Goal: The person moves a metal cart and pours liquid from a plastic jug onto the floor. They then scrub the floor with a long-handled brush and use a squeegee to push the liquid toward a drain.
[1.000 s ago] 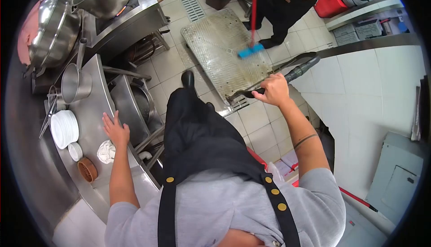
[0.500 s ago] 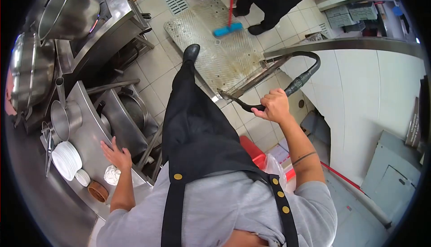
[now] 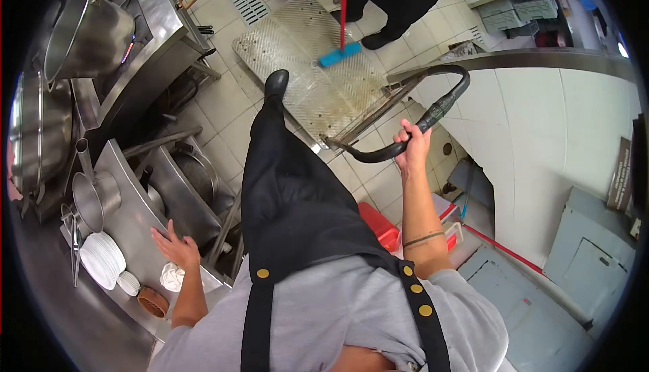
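Observation:
My right hand (image 3: pixel 414 147) is wrapped around the black-covered handle (image 3: pixel 387 152) of a platform cart. The cart's ridged metal deck (image 3: pixel 291 40) lies low over the tiled floor, and my black boot (image 3: pixel 276 84) overlaps its near edge in this view. Over on the left, my left hand (image 3: pixel 177 247) has its fingers spread above the edge of a steel counter (image 3: pixel 138 220). Just below that hand sits a crumpled white cloth (image 3: pixel 172 276). A stack of white plates (image 3: pixel 103 260) and a brown round container (image 3: pixel 153 301) are close by on the counter.
A blue broom head (image 3: pixel 340 55) on a red stick rests over the deck, beside another person's black-clad legs (image 3: pixel 392 7). Large steel pots (image 3: pixel 91 30) stand on the stove at left. A white tiled wall (image 3: pixel 534 115) runs along the right, with a red bin (image 3: pixel 378 226) below.
My right hand has shifted its grip along the cart handle, closer to the thicker wrapped section, and the forearm is now more upright. My left hand stays spread near the counter edge.

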Available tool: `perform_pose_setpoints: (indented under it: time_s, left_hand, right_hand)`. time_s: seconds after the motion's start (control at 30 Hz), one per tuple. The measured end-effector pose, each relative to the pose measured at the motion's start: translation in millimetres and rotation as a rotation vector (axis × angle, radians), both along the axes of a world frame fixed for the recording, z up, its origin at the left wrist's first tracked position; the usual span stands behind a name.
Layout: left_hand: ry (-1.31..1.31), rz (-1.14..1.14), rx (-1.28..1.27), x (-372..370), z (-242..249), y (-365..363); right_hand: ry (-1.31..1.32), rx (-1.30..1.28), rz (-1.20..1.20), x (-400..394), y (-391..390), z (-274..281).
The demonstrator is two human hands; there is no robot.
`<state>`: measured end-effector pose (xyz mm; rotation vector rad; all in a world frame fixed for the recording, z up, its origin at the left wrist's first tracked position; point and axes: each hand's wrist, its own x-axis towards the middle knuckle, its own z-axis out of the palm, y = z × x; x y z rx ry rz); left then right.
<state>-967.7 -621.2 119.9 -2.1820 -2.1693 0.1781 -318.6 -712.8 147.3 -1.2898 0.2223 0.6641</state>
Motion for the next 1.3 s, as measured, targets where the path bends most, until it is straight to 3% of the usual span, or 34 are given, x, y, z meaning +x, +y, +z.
perform_pose_setpoints:
  time_s: [0.07,0.43,1.3]
  left_hand:
    - [0.01,-0.031,0.027,-1,1,-2]
    - [0.038,-0.022,0.011,-3,-5,-5]
    - [0.01,0.036,-0.008,-2,-3,-5]
  right_hand:
    - [0.128,0.084,-0.082,-6,4,18]
    - [0.086,-0.051,-0.036,17,-82,8]
    - [0.055,-0.038,0.015,30,-96,3]
